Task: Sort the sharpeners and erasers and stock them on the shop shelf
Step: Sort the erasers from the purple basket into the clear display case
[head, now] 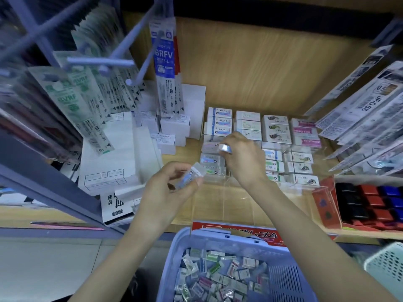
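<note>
My left hand (pixel 168 188) grips a small wrapped eraser (pixel 192 174) with a bluish label, held above the shelf board. My right hand (pixel 242 155) pinches another wrapped eraser (pixel 225 148) with a blue-and-white sleeve over the left column of a clear acrylic display tray (pixel 305 187). Rows of packed erasers (pixel 277 129) fill the tray's compartments on the wooden shelf. Below, a blue plastic basket (pixel 281 277) holds several loose wrapped erasers (pixel 218 277).
White cardboard boxes (pixel 122 153) stand left of the tray. Hanging refill packs (pixel 164 68) on metal pegs dangle above left, more packets (pixel 366 110) at right. A red box of black, red and blue items (pixel 370 203) sits right. A white basket (pixel 386 267) stands at lower right.
</note>
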Action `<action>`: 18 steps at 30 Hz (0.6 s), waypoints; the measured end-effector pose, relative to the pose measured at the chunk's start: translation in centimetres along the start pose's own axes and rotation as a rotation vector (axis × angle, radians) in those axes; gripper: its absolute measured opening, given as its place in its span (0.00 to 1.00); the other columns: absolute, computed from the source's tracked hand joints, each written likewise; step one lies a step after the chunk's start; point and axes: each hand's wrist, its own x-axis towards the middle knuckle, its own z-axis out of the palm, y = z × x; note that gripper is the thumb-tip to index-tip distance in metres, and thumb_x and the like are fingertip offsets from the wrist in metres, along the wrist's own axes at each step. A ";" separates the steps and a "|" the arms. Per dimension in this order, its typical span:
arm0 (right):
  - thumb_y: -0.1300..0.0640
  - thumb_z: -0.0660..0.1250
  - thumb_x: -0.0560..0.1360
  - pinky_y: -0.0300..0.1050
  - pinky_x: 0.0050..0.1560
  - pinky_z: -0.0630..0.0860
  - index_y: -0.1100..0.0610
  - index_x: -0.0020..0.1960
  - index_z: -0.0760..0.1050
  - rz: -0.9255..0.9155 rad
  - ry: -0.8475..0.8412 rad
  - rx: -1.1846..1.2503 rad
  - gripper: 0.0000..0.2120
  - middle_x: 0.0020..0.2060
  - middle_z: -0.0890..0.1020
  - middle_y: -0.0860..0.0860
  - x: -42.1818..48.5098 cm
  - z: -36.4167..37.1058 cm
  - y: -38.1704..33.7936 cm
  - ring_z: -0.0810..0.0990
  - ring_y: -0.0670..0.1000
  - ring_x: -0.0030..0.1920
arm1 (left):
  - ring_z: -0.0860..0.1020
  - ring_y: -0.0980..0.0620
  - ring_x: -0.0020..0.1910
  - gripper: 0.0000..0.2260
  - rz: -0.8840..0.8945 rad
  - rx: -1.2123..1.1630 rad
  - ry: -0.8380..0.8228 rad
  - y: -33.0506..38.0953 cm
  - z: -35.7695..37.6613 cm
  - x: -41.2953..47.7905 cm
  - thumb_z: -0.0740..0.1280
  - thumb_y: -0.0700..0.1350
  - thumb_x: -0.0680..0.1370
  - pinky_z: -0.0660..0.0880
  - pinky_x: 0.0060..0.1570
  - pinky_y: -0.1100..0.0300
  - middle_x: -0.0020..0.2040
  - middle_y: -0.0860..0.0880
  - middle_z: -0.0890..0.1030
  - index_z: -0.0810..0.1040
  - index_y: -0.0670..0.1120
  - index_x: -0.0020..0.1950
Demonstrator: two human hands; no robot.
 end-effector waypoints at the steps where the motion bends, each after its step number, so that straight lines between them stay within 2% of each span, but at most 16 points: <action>1: 0.63 0.68 0.72 0.44 0.36 0.70 0.57 0.50 0.79 -0.020 -0.004 -0.048 0.07 0.52 0.78 0.49 0.0 0.2 -0.1 0.80 0.57 0.46 | 0.76 0.64 0.46 0.11 0.038 0.068 0.000 -0.1 0.0 -0.1 0.74 0.43 0.70 0.69 0.42 0.75 0.48 0.55 0.78 0.78 0.58 0.46; 4: 0.68 0.66 0.70 0.44 0.34 0.67 0.59 0.51 0.79 -0.038 -0.052 -0.134 0.11 0.54 0.76 0.51 -0.4 0.8 -0.5 0.78 0.57 0.48 | 0.72 0.68 0.44 0.14 0.147 0.209 -0.031 -0.4 0.5 -0.3 0.74 0.41 0.70 0.66 0.44 0.77 0.46 0.54 0.71 0.78 0.57 0.51; 7: 0.65 0.65 0.73 0.44 0.35 0.66 0.58 0.55 0.78 -0.035 -0.089 -0.085 0.12 0.57 0.72 0.51 -0.8 0.6 -0.3 0.77 0.55 0.50 | 0.71 0.70 0.44 0.16 0.217 0.259 -0.055 -0.5 1.0 -0.5 0.73 0.38 0.70 0.64 0.46 0.79 0.45 0.55 0.70 0.78 0.52 0.54; 9: 0.62 0.66 0.75 0.43 0.42 0.71 0.56 0.58 0.78 0.009 -0.098 0.129 0.13 0.57 0.70 0.51 -1.6 -0.8 0.3 0.77 0.54 0.50 | 0.71 0.71 0.46 0.15 0.221 0.281 -0.020 -0.5 1.3 0.0 0.73 0.38 0.71 0.63 0.48 0.80 0.46 0.56 0.71 0.80 0.47 0.56; 11: 0.61 0.66 0.75 0.33 0.49 0.68 0.55 0.60 0.76 0.095 -0.070 0.397 0.14 0.54 0.69 0.51 -2.9 -3.0 1.4 0.75 0.50 0.50 | 0.72 0.66 0.46 0.14 0.218 0.356 0.001 -0.6 1.7 1.4 0.73 0.39 0.71 0.63 0.48 0.79 0.47 0.56 0.72 0.80 0.44 0.56; 13: 0.62 0.65 0.76 0.27 0.47 0.65 0.53 0.60 0.73 0.185 -0.108 0.590 0.14 0.51 0.70 0.50 -4.6 -5.2 2.6 0.73 0.45 0.46 | 0.73 0.58 0.49 0.14 0.245 0.475 0.013 -0.5 2.7 3.6 0.73 0.42 0.72 0.64 0.47 0.73 0.50 0.51 0.76 0.80 0.44 0.56; 14: 0.63 0.63 0.76 0.30 0.46 0.67 0.51 0.58 0.71 0.255 -0.148 0.703 0.14 0.47 0.71 0.50 -5.4 -6.0 3.0 0.72 0.43 0.41 | 0.73 0.55 0.51 0.14 0.269 0.538 0.010 -0.4 3.3 4.7 0.73 0.44 0.72 0.63 0.47 0.69 0.52 0.49 0.78 0.80 0.44 0.56; 16: 0.68 0.57 0.76 0.42 0.40 0.68 0.49 0.53 0.68 0.443 -0.211 1.044 0.15 0.38 0.71 0.50 -6.8 -7.1 3.5 0.70 0.47 0.33 | 0.72 0.49 0.55 0.15 0.315 0.648 0.005 -0.2 4.5 6.5 0.73 0.46 0.72 0.61 0.49 0.64 0.55 0.48 0.79 0.80 0.46 0.58; 18: 0.73 0.51 0.74 0.45 0.29 0.66 0.53 0.50 0.65 0.605 -0.243 1.413 0.16 0.38 0.69 0.55 -7.8 -7.5 3.9 0.70 0.51 0.31 | 0.70 0.48 0.58 0.16 0.335 0.735 0.001 0.0 5.2 7.5 0.71 0.49 0.73 0.60 0.53 0.60 0.57 0.50 0.79 0.79 0.49 0.59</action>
